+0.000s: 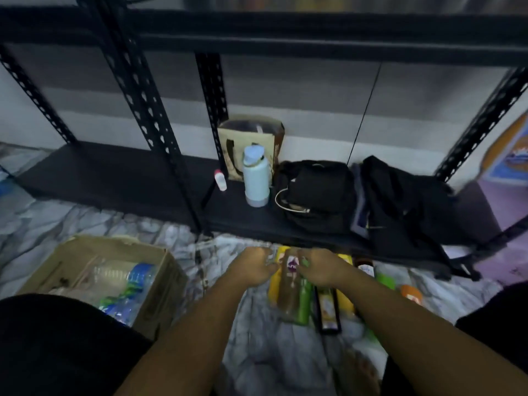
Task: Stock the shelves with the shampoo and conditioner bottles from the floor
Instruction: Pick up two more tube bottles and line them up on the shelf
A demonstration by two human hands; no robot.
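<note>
Several shampoo and conditioner bottles lie side by side on the marbled floor in front of the black shelf. Among them are a brown bottle with a purple label, a green bottle, a yellow one and a dark one. My left hand and my right hand both reach down to the top of the brown bottle, fingers curled at either side of it. The picture is blurred, so the exact hold is unclear.
The bottom shelf holds a pale blue flask, a small white bottle, a paper bag and black bags. A cardboard box with plastic water bottles stands on the floor at the left. Perforated black uprights frame the shelf.
</note>
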